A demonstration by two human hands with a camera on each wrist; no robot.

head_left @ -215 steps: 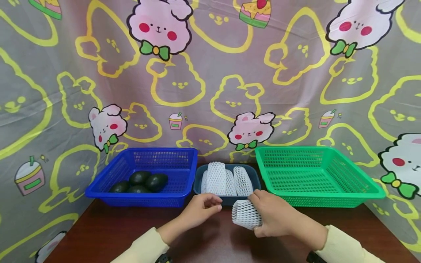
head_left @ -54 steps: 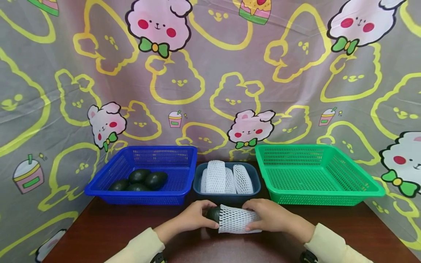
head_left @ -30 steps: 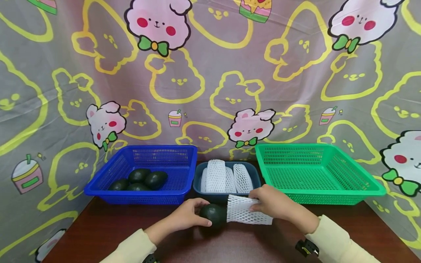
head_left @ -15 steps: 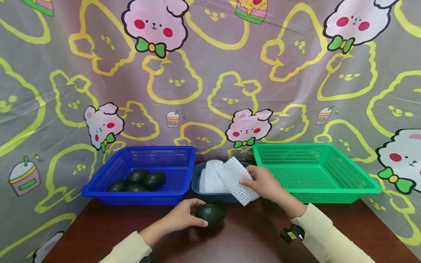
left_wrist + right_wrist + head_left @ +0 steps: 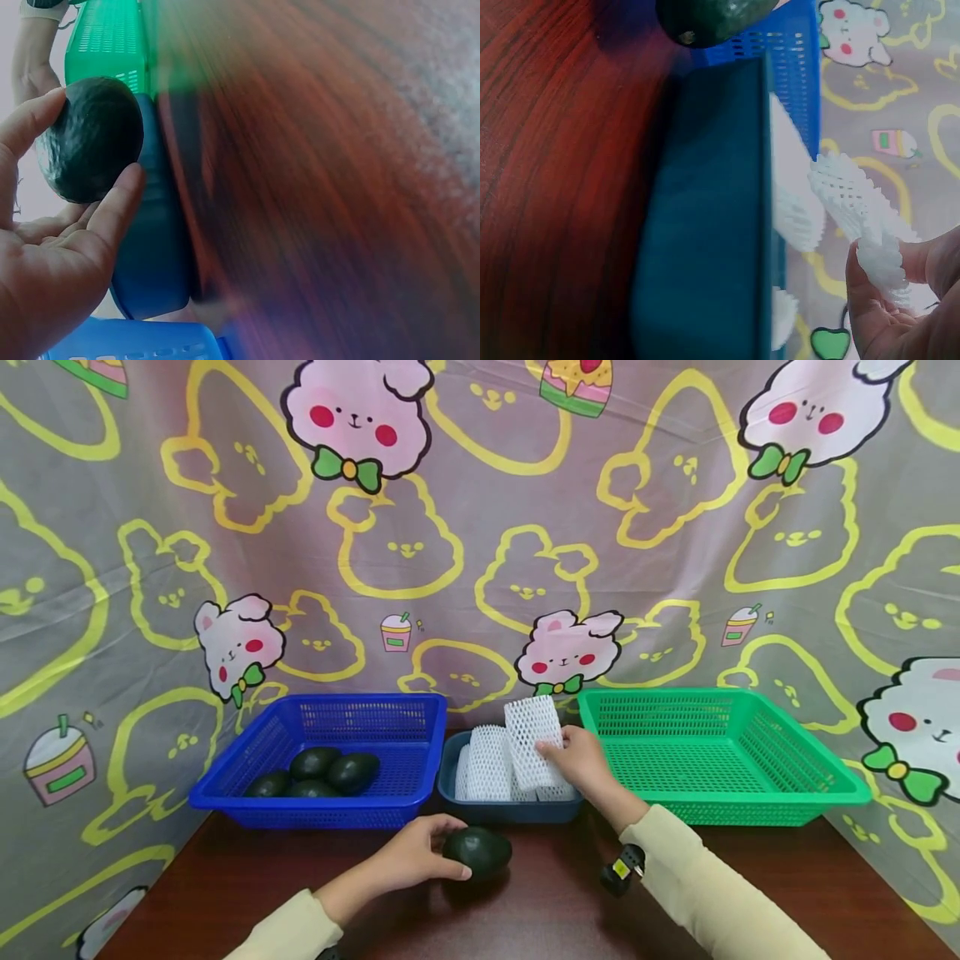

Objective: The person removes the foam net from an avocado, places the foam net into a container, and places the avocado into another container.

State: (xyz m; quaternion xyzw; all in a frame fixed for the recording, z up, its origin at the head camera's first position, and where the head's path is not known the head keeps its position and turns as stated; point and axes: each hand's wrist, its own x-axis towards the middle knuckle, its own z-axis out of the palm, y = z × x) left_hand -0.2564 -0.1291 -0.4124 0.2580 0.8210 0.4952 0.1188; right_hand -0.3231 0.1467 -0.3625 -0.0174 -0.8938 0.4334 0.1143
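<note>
In the head view my left hand [image 5: 420,853] holds a dark green avocado [image 5: 480,853] above the front of the table. The left wrist view shows thumb and fingers curled around one end of the same avocado [image 5: 97,142]. My right hand [image 5: 581,758] pinches a white foam net sleeve [image 5: 531,739], flat and without fruit, over the dark blue-grey tray [image 5: 495,812]. Several more foam net sleeves [image 5: 489,768] lie in that tray. In the right wrist view the pinched foam net sleeve [image 5: 859,206] hangs apart from the tray's wall [image 5: 705,225].
To the left, a blue basket [image 5: 315,814] contains several avocados [image 5: 315,763]. A green basket [image 5: 720,810] stands to the right of the tray, its slatted floor showing. Behind them hangs a cartoon-print curtain [image 5: 465,568]. The dark red wooden table [image 5: 555,902] lies in front.
The sleeve, earlier around the avocado, has come off it. My right hand has carried it back and up over the tray. My left hand keeps the avocado, with little movement lately.
</note>
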